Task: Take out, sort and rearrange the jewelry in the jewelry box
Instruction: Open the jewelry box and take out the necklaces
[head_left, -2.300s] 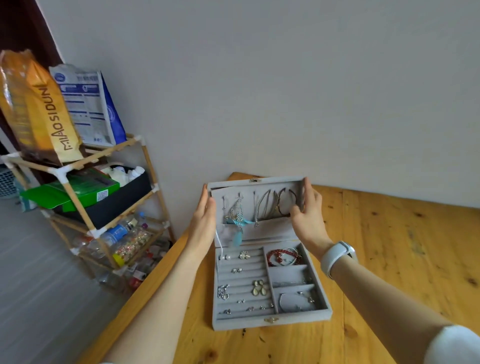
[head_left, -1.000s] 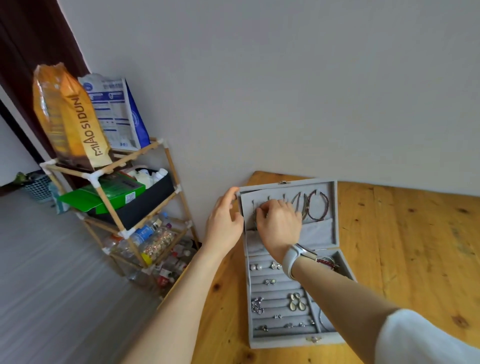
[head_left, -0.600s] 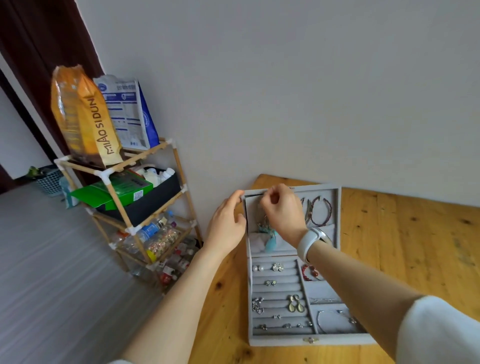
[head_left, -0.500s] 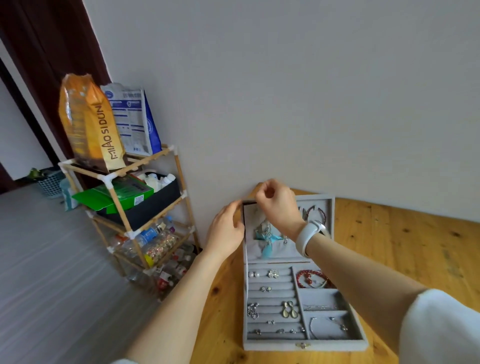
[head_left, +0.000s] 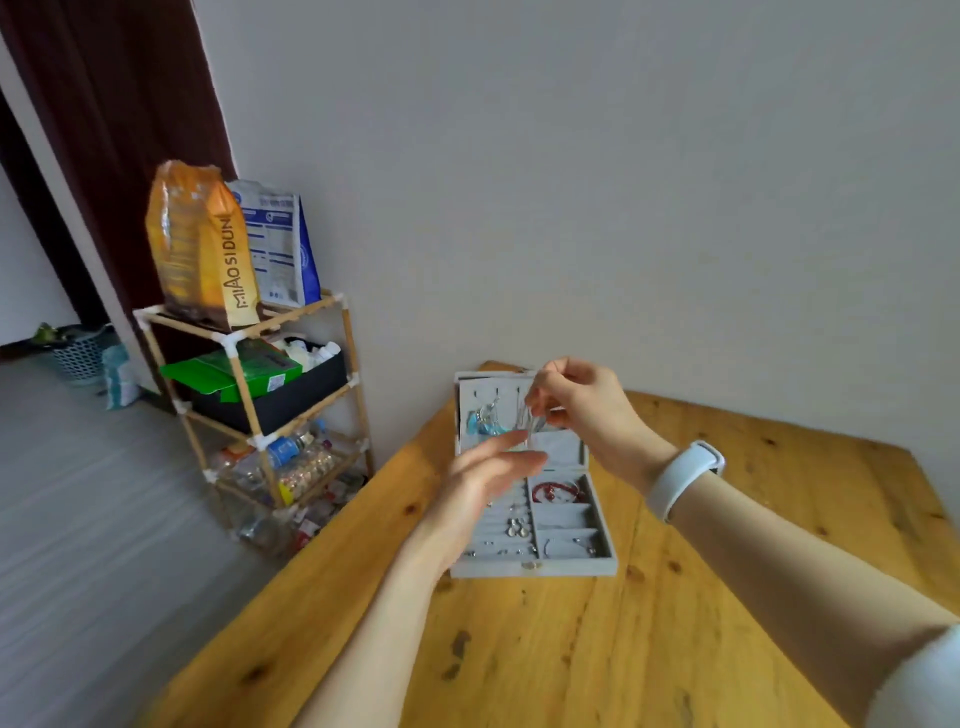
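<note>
A grey jewelry box (head_left: 535, 567) lies open on the wooden table (head_left: 597, 649), its lid (head_left: 470, 387) standing upright against the wall. A turquoise tassel piece (head_left: 485, 423) hangs in the lid. A red bracelet (head_left: 558, 491) and small earrings (head_left: 517, 527) lie in the tray compartments. My right hand (head_left: 582, 410) is raised in front of the lid, fingers pinched on a thin silvery necklace (head_left: 524, 423) that dangles down. My left hand (head_left: 491, 475) is held flat and open, palm up, just under the dangling chain, covering the tray's left part.
A wooden shelf rack (head_left: 249, 410) stands left of the table, with an orange bag (head_left: 200, 244) and a blue-white bag (head_left: 278, 244) on top and bottles below. The grey wall is right behind the box. A white watch (head_left: 683, 475) is on my right wrist.
My right hand has lifted a thin necklace off the lid's hooks and pulled it away. My left hand has let go of the lid's edge and opened palm up under the chain.
</note>
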